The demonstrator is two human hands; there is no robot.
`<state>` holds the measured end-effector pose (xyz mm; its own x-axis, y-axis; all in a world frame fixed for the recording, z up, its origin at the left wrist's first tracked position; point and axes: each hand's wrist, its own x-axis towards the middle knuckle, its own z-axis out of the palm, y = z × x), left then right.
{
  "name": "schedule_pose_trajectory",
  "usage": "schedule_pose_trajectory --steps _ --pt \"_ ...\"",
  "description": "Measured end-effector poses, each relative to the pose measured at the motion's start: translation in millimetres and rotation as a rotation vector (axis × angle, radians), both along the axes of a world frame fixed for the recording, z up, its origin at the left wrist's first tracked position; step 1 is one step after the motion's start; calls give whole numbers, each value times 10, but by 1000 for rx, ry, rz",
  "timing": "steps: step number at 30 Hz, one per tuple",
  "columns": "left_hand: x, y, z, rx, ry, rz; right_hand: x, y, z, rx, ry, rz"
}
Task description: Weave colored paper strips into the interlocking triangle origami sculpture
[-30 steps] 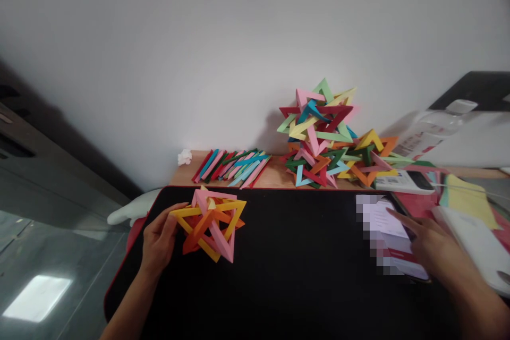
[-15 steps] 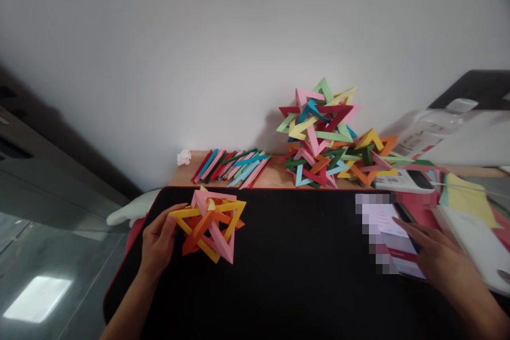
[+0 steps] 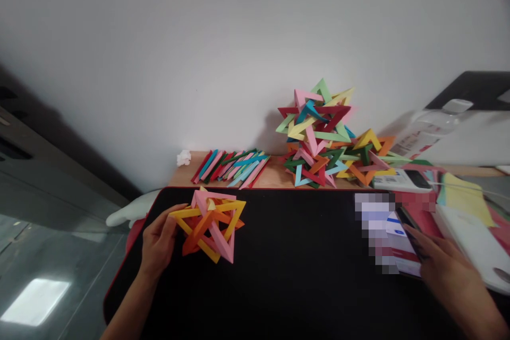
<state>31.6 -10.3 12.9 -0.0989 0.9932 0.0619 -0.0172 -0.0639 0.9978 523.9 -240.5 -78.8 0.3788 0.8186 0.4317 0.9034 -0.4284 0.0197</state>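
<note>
My left hand (image 3: pixel 158 239) pinches one point of a paper origami star (image 3: pixel 217 212) made of interlocked pink, yellow and orange frames. The star rests on or just above the black desk mat (image 3: pixel 295 260); which of the two I cannot tell. Over at the right edge of a smartphone (image 3: pixel 402 249), my right hand (image 3: pixel 450 271) has its index finger stretched out, and the other fingers are partly hidden and smeared. The phone's screen is lit, with its left part pixelated.
Against the wall, finished multicolour paper stars (image 3: pixel 314 122) are stacked beside a pile of folded paper strips (image 3: pixel 231 166). A crumpled white tissue (image 3: pixel 184 158) lies left of these. To the right are a clear bottle (image 3: pixel 434 127), a white device (image 3: pixel 472 241) and yellow paper (image 3: pixel 466 196).
My right index finger has drawn back to the right, off the phone's screen towards its edge. The screen now shows a blue panel. My left hand and its star have stayed put.
</note>
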Motion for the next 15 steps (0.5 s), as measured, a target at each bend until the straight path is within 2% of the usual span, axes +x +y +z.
schedule_pose_trajectory --steps 5,7,15 --pt "15 -2 13 -11 -13 -13 -69 -105 -83 16 11 30" --pt "16 -4 16 -9 -12 -3 -100 -91 -67 9 19 19" --pt "27 -21 52 13 30 15 -144 -28 46 4 26 114"
